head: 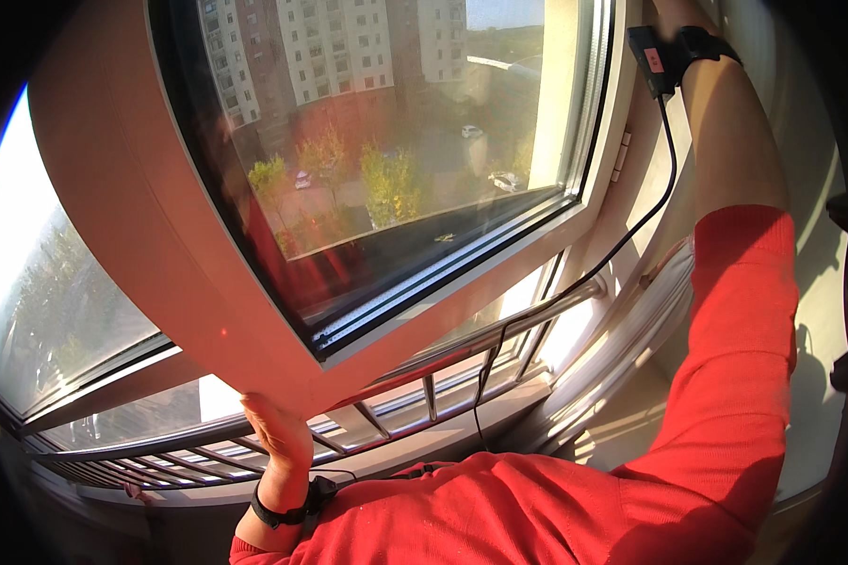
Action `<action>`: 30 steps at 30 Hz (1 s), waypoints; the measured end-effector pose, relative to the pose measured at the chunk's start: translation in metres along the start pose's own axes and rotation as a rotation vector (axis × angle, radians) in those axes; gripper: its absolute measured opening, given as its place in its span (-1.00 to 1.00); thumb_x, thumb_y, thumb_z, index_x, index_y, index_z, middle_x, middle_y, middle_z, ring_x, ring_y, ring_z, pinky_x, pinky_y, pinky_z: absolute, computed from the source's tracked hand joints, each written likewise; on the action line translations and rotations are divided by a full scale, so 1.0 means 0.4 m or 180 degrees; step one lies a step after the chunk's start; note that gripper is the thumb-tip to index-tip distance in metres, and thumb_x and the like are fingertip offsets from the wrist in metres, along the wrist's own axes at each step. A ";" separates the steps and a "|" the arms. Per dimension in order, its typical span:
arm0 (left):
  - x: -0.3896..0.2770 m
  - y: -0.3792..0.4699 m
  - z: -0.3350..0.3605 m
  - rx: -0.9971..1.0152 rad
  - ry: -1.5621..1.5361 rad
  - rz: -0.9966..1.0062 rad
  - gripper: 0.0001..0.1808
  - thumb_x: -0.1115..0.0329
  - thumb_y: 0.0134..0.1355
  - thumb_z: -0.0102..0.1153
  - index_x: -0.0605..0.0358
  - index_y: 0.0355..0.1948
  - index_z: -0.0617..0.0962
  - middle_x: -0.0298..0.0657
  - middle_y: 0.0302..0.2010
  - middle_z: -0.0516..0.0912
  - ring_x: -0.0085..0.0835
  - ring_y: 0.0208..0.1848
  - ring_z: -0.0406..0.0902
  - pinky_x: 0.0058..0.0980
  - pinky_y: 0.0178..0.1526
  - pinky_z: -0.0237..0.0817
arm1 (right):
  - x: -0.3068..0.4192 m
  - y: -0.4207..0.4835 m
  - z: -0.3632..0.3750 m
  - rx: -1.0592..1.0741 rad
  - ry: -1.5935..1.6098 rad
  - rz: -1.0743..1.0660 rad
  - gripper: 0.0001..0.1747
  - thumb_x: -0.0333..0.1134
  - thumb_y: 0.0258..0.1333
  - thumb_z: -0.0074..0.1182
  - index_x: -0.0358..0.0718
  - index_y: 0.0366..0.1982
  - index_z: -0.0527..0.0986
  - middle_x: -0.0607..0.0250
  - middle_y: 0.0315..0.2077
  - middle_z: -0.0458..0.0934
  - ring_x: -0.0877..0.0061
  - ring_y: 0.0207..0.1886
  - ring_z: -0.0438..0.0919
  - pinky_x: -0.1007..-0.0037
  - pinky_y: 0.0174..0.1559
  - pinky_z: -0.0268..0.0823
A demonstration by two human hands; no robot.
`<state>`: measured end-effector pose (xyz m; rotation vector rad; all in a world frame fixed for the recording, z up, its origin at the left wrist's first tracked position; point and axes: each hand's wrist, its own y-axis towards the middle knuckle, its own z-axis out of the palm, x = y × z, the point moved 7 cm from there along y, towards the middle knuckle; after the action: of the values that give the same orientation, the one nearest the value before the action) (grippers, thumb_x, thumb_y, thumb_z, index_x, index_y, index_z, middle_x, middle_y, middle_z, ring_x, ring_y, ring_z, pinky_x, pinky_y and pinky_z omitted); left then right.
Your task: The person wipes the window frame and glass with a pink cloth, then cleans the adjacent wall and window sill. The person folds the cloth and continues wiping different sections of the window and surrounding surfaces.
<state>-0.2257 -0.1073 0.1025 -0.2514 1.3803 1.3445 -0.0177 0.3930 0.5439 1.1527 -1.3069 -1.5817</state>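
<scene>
An open window sash point(205, 353) with a pale frame and double glazing stands tilted in view before me. My left hand point(280, 432) is at the lower corner of its frame, gripping the edge; some of the fingers are hidden. A black strap with a small device circles that wrist. My right arm, in a red sleeve, reaches up along the right side of the sash. Its hand is out of view past the top edge; only the wrist shows, with a black strap and a black device point(651, 62) from which a cable point(632, 229) runs down.
Below the sash, a metal guard rail point(431, 399) with bars crosses the window opening above the sill point(509, 409). A pale curtain point(629, 353) hangs gathered at the right. A hinge point(620, 157) shows on the frame's right side. Buildings, trees and parked cars appear through the glass.
</scene>
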 end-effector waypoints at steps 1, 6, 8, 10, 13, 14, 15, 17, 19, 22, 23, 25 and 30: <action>-0.003 -0.001 -0.011 -0.0054 0.0120 0.0055 -0.34 -0.35 0.46 -0.26 0.07 0.05 0.44 -0.40 -0.16 0.49 -0.61 -0.16 0.43 -0.54 -0.15 0.29 | 0.009 -0.009 0.003 0.0021 -0.0022 0.0014 -0.71 -0.30 0.34 0.07 -0.29 0.01 0.47 -0.03 -0.21 0.61 0.08 -0.18 0.61 0.23 -0.10 0.43; 0.012 -0.007 -0.029 -0.0152 -0.0012 0.0210 -0.39 -0.27 0.52 -0.35 0.01 0.11 0.44 -0.38 -0.12 0.51 -0.54 -0.14 0.46 -0.46 -0.10 0.31 | 0.035 -0.046 -0.003 0.0025 -0.0081 -0.0005 -0.71 -0.31 0.34 0.07 -0.28 0.01 0.47 -0.02 -0.22 0.61 0.10 -0.18 0.61 0.25 -0.10 0.43; 0.018 -0.005 -0.030 -0.0113 -0.0063 0.0122 -0.34 -0.33 0.47 -0.28 0.06 0.07 0.44 -0.38 -0.12 0.51 -0.54 -0.10 0.46 -0.46 -0.07 0.32 | 0.048 -0.067 -0.005 0.0013 -0.0090 -0.0011 -0.71 -0.31 0.34 0.08 -0.28 0.02 0.47 -0.01 -0.22 0.62 0.11 -0.18 0.61 0.25 -0.10 0.44; 0.018 -0.002 -0.030 -0.0129 -0.0140 0.0068 -0.31 -0.37 0.44 -0.24 0.08 0.07 0.43 -0.37 -0.10 0.50 -0.54 -0.07 0.46 -0.45 -0.04 0.33 | 0.063 -0.101 -0.006 0.0000 -0.0060 0.0016 -0.71 -0.31 0.34 0.08 -0.28 0.02 0.47 0.00 -0.23 0.62 0.12 -0.18 0.62 0.26 -0.11 0.44; 0.009 0.005 -0.019 -0.0008 -0.0306 0.0067 -0.33 -0.35 0.45 -0.25 0.08 0.06 0.43 -0.37 -0.11 0.48 -0.54 -0.08 0.45 -0.46 -0.06 0.32 | 0.078 -0.150 -0.019 -0.0041 -0.0082 0.0052 -0.71 -0.32 0.33 0.08 -0.27 0.02 0.47 0.01 -0.23 0.62 0.13 -0.18 0.62 0.27 -0.11 0.44; 0.008 0.005 -0.020 -0.0109 -0.0255 0.0053 -0.34 -0.34 0.46 -0.26 0.07 0.05 0.42 -0.37 -0.12 0.47 -0.55 -0.09 0.44 -0.46 -0.07 0.32 | 0.085 -0.186 -0.014 -0.0043 -0.0042 0.0104 -0.71 -0.32 0.33 0.08 -0.27 0.02 0.47 0.01 -0.23 0.62 0.13 -0.19 0.62 0.27 -0.11 0.44; 0.010 0.006 -0.021 -0.0215 -0.0264 0.0022 -0.36 -0.33 0.47 -0.26 0.07 0.04 0.42 -0.37 -0.13 0.47 -0.56 -0.10 0.44 -0.47 -0.09 0.32 | 0.086 -0.205 -0.021 -0.0059 -0.0075 0.0133 -0.71 -0.32 0.33 0.08 -0.27 0.02 0.47 0.01 -0.23 0.63 0.14 -0.19 0.62 0.27 -0.11 0.44; 0.006 0.010 -0.017 -0.0241 -0.0207 0.0014 -0.39 -0.30 0.49 -0.27 0.07 0.02 0.41 -0.37 -0.14 0.45 -0.57 -0.11 0.42 -0.47 -0.10 0.31 | 0.089 -0.272 -0.032 -0.0091 -0.0058 0.0267 -0.71 -0.32 0.33 0.08 -0.27 0.02 0.47 0.02 -0.24 0.63 0.15 -0.19 0.62 0.28 -0.11 0.44; -0.002 0.015 -0.005 -0.0114 -0.0113 0.0135 -0.41 -0.28 0.51 -0.29 0.06 0.01 0.40 -0.36 -0.13 0.45 -0.59 -0.11 0.41 -0.48 -0.10 0.29 | 0.098 -0.358 -0.042 -0.0121 0.0051 0.0498 -0.71 -0.32 0.33 0.08 -0.27 0.03 0.47 0.02 -0.24 0.63 0.16 -0.19 0.62 0.29 -0.11 0.44; -0.006 0.020 -0.007 -0.0267 0.0224 0.0219 -0.42 -0.26 0.53 -0.33 0.08 -0.01 0.40 -0.38 -0.17 0.45 -0.60 -0.17 0.37 -0.50 -0.11 0.26 | 0.109 -0.501 -0.055 -0.0350 0.0951 0.1191 -0.71 -0.33 0.33 0.09 -0.26 0.03 0.47 0.03 -0.24 0.63 0.17 -0.19 0.63 0.29 -0.12 0.44; -0.010 0.021 -0.007 -0.0269 0.0429 0.0286 -0.41 -0.26 0.53 -0.34 0.08 -0.01 0.40 -0.38 -0.18 0.45 -0.60 -0.19 0.37 -0.50 -0.11 0.26 | 0.125 -0.558 -0.071 -0.0510 0.1140 0.1284 -0.71 -0.33 0.33 0.09 -0.26 0.03 0.47 0.04 -0.25 0.64 0.17 -0.19 0.63 0.30 -0.12 0.44; -0.013 0.024 -0.008 -0.0359 0.0530 0.0350 -0.40 -0.25 0.54 -0.36 0.10 -0.07 0.43 -0.39 -0.24 0.44 -0.61 -0.23 0.34 -0.52 -0.14 0.24 | 0.175 -0.645 -0.114 0.0197 -0.0225 0.0855 -0.63 -0.42 0.32 0.06 -0.29 0.14 0.44 0.14 -0.27 0.63 0.39 -0.21 0.63 0.37 -0.11 0.49; -0.009 0.027 0.000 -0.0297 0.0451 0.0337 -0.37 -0.28 0.52 -0.35 0.11 -0.16 0.45 -0.41 -0.32 0.44 -0.63 -0.28 0.33 -0.53 -0.21 0.21 | 0.236 -0.872 -0.119 0.0168 0.1128 0.2206 -0.52 -0.40 0.32 -0.05 -0.29 0.26 0.39 0.05 0.07 0.46 0.22 0.10 0.45 0.33 0.19 0.28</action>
<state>-0.2330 -0.1057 0.1113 -0.3457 1.4673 1.5049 -0.0046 0.3528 0.1820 0.8254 -1.3143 -0.8047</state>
